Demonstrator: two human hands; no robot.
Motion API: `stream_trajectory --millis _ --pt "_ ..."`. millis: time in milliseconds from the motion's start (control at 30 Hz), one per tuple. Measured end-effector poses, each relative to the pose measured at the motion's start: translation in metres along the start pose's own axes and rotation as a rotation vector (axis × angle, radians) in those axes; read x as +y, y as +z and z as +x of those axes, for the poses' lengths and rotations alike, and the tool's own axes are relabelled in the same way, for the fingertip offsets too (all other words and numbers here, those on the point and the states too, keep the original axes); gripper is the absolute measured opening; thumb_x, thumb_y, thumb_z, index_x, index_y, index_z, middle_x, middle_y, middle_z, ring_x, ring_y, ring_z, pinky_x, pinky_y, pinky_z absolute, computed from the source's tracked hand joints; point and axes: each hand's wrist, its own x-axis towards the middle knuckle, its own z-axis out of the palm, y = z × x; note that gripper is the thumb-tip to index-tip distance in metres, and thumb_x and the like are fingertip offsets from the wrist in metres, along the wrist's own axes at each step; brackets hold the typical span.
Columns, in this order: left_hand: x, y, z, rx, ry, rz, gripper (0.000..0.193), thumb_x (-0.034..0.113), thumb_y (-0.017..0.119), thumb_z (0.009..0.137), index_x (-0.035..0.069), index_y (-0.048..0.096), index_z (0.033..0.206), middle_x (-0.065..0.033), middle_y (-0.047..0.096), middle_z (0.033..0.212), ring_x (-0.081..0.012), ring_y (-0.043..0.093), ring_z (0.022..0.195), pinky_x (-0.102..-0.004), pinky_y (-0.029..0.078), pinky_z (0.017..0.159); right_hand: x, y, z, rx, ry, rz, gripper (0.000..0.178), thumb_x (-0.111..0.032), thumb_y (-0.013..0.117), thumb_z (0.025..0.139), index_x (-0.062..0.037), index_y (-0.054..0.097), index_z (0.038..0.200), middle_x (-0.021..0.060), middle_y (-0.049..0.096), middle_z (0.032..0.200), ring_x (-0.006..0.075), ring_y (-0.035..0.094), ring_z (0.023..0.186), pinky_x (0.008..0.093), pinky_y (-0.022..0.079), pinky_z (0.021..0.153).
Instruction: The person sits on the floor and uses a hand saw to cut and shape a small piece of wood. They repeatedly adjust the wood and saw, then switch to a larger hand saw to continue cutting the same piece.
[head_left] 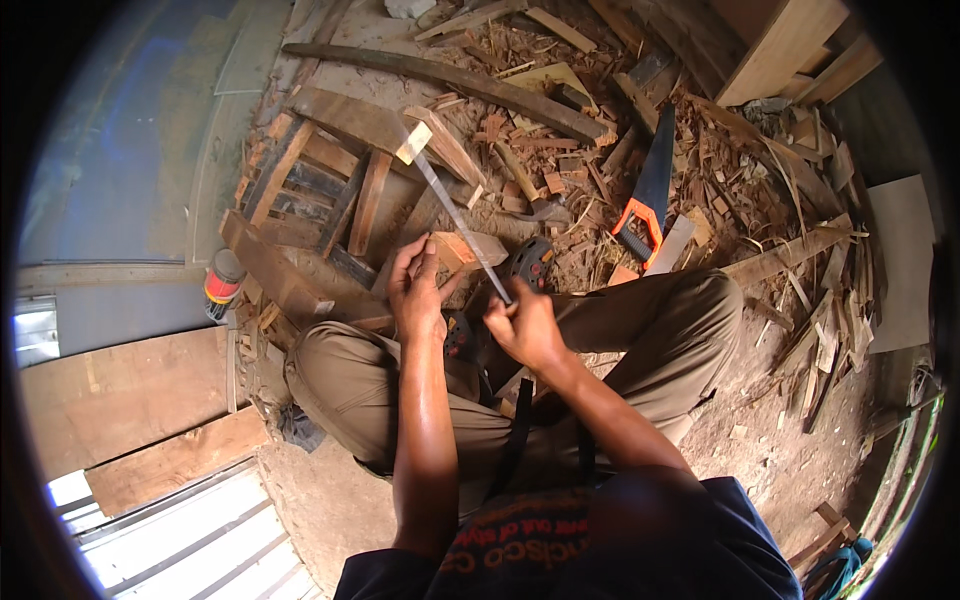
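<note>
My left hand [415, 290] grips the left end of a short wooden block [485, 250] between thumb and fingers, above my crossed legs. In my right hand [527, 325] is the near end of a long, narrow metal blade [455, 213], the fingers closed round it. The blade slants up and left, crossing over the block, and its far part is slightly blurred. I cannot tell whether it touches the block. A small pale yellow patch of wood [414, 143] shows at the blade's far end. The blade's handle is hidden in my fist.
A hammer [540, 205] lies among wood chips ahead. To its right rests a handsaw [650, 195] with an orange-and-black handle. A wooden frame [330, 180] and a curved timber [450, 80] lie ahead left. A red-and-black container [222, 285] stands at left. Offcuts [825, 320] pile up at right.
</note>
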Motion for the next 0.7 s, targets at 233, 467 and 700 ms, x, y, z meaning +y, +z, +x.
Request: stream_trajectory --millis 233,467,700 --pt "-0.002 0.002 -0.005 0.011 0.008 0.008 0.019 0.021 0.061 0.1 0.012 0.064 0.117 -0.006 0.063 0.125 -0.0196 0.059 0.115 -0.0455 0.058 0.088 -0.013 -0.007 0.003 0.055 -0.037 0.024 0.028 -0.022 0.063 0.091 0.0054 0.059 0.093 0.0148 0.059 0.062 0.0196 0.063 0.055 0.0351 0.048 0.054" --pt "-0.001 0.011 -0.002 0.077 0.031 0.1 0.019 0.022 0.064 0.099 0.013 0.064 0.116 -0.0037 0.063 0.122 -0.0204 0.059 0.115 -0.0515 0.057 0.091 0.055 0.021 0.0 0.036 0.034 -0.041 0.032 -0.024 0.065 0.089 0.0074 0.059 0.091 0.0169 0.062 0.063 0.0249 0.067 0.058 0.0343 0.05 0.056" --pt "-0.007 0.002 0.0 0.001 0.01 -0.034 0.017 0.021 0.063 0.099 0.013 0.064 0.114 -0.0039 0.062 0.122 -0.0202 0.059 0.114 -0.051 0.057 0.091 -0.008 -0.008 0.01 0.113 -0.161 0.115 0.031 -0.023 0.064 0.091 0.0076 0.056 0.093 0.0174 0.058 0.056 0.0177 0.061 0.048 0.0344 0.048 0.051"
